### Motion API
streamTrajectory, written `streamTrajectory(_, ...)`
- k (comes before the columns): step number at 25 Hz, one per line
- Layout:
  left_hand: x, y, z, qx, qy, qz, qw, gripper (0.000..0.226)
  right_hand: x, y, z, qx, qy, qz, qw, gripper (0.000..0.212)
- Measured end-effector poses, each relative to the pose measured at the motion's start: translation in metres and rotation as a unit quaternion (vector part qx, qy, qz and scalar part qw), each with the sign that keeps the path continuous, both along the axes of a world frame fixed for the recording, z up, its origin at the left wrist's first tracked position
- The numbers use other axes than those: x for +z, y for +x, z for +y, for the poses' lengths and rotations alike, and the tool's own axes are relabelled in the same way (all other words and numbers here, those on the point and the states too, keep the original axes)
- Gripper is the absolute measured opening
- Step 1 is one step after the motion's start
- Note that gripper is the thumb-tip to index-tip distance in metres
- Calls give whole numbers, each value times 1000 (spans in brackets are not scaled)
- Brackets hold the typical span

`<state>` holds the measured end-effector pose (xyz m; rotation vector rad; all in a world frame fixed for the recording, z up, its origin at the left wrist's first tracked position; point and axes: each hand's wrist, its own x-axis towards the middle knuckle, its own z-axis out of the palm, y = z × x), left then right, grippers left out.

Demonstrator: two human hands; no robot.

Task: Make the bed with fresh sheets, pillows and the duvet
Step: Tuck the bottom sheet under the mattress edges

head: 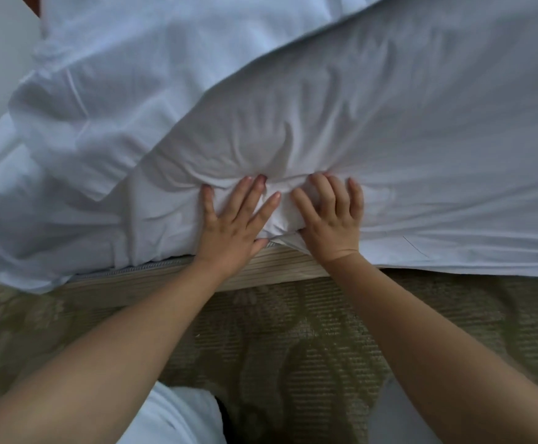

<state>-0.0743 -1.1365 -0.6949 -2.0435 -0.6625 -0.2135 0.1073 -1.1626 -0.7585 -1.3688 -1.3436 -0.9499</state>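
A white duvet [405, 116] lies across the bed, wrinkled and running diagonally from upper right to lower left. My left hand [235, 222] lies flat on its near edge with fingers spread and straight. My right hand [331, 216] presses the fabric just to the right, its fingers slightly bent and its thumb at the hem. A bunched fold of white fabric [282, 216] stands up between the two hands, with creases radiating from my fingertips. More white bedding [78, 123] lies crumpled to the left, partly under the duvet.
The striped beige mattress edge [261, 270] shows below my hands where the fabric is lifted. A patterned olive carpet [293, 341] covers the floor in front of the bed. My white clothing [181, 418] is at the bottom.
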Motion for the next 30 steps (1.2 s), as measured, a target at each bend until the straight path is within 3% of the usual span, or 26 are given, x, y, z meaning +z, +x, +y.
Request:
streamTrajectory(7, 0, 8, 12, -28, 27, -5, 999, 119, 10, 16, -29, 113, -101, 4, 988, 49)
streamTrajectory(12, 3, 9, 9, -30, 41, -12, 999, 126, -5, 18, -45, 35, -155, -84, 984, 66)
streamTrajectory(14, 1, 12, 5, -28, 11, -26, 999, 126, -8, 16, -45, 3, -152, -96, 984, 68)
streamTrajectory(19, -3, 22, 0, -60, -93, -82, 990, 105, 15, 42, -43, 69, -94, -101, 988, 56)
streamTrajectory(25, -14, 27, 12, -72, 20, -105, 992, 111, 11, 40, -30, -6, -47, -62, 997, 56)
streamTrajectory(30, -18, 52, 13, -93, 32, -197, 975, 91, 22, 34, -30, 19, -104, 17, 994, 58)
